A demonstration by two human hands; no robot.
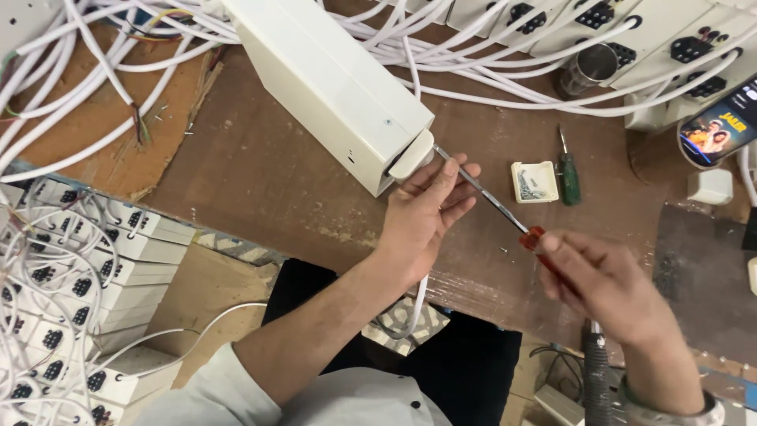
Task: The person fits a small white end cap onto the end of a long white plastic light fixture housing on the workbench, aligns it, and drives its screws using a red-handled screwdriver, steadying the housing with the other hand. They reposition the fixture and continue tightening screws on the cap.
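Observation:
A long white box-shaped casing [331,87] lies slanted on the brown table [260,173], its end cap [412,155] facing me. My left hand [426,214] touches that end cap and steadies the metal shaft of a screwdriver between its fingers. My right hand [603,288] grips the red handle of the screwdriver [505,211], whose tip meets the end of the casing.
A small white tray of screws [535,182] and a green screwdriver [568,173] lie right of the casing. White cables [505,87] and socket boxes crowd the back, with a steel cup [590,68] and a phone [719,126]. Stacked socket boxes [87,268] fill the left.

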